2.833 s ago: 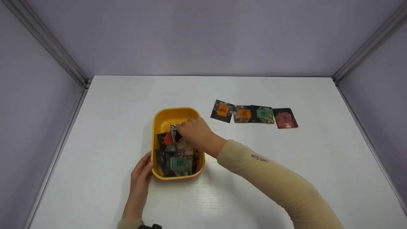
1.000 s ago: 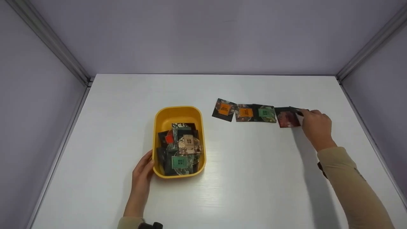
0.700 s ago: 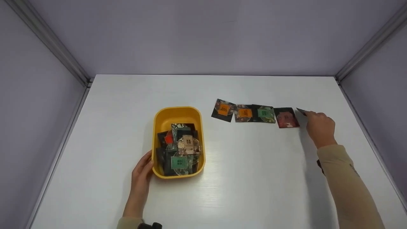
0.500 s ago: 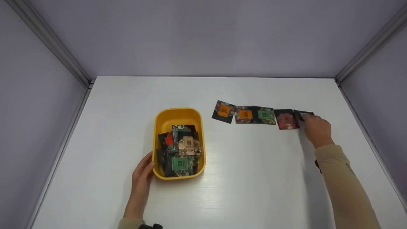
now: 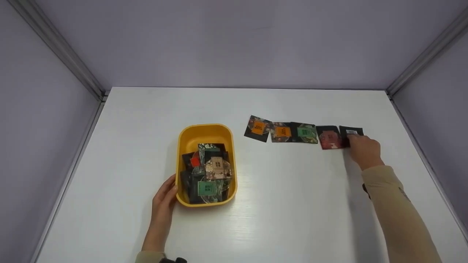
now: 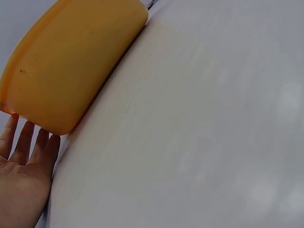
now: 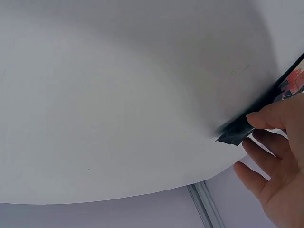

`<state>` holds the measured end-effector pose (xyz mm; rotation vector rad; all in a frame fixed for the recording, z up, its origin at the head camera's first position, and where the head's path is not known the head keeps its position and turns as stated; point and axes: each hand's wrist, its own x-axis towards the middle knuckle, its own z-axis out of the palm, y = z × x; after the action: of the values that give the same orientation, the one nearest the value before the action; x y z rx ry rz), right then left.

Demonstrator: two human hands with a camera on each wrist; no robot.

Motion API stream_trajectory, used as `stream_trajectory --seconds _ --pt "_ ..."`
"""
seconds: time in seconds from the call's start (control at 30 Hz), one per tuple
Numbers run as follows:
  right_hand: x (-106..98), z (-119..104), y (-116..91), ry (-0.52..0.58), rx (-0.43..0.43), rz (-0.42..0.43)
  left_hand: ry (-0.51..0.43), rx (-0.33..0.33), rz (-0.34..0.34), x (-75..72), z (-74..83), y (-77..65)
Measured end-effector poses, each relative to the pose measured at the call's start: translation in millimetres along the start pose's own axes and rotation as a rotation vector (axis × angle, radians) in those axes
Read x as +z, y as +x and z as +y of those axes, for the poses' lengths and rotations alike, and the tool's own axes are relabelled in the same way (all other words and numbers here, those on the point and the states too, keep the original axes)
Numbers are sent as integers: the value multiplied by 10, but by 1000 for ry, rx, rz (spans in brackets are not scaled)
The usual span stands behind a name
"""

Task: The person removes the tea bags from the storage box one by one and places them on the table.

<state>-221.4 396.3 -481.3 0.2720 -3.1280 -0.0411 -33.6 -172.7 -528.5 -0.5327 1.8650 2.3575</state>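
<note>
My left hand rests against the near left side of a yellow plastic tub. In the left wrist view, its straight fingertips touch the tub's outer wall. Dark square sachets with coloured labels lie inside the tub, a beige-labelled sachet on top. My right hand is at the right end of a row of sachets, pinching a black sachet with a white barcode patch showing. In the right wrist view, thumb and fingers are at that sachet's edge, close over the table. A red sachet lies just left of it.
Left of the red sachet lie a green-labelled sachet and two orange-labelled ones, the leftmost sachet tilted. The white table is enclosed by a back wall and side walls.
My right hand has gone from inside the tub to the row's right end with the black sachet, which has tipped from raised to flatter beside the red one. My left hand stays at the tub.
</note>
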Motion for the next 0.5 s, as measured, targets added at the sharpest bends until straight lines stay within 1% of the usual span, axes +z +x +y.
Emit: stream_trajectory --seconds 0.17,0.27,0.33,0.5 --pt "-111 -114 0 -24 -11 -5 6 -3 5 11 -3 -8" --pt "-167 -241 -9 -52 -20 -14 18 -10 7 23 -2 -6" --pt "-191 -354 -9 -63 -41 -8 22 -11 9 27 0 -4" --pt "-198 -726 30 -42 -139 106 14 -11 17 14 5 -4"
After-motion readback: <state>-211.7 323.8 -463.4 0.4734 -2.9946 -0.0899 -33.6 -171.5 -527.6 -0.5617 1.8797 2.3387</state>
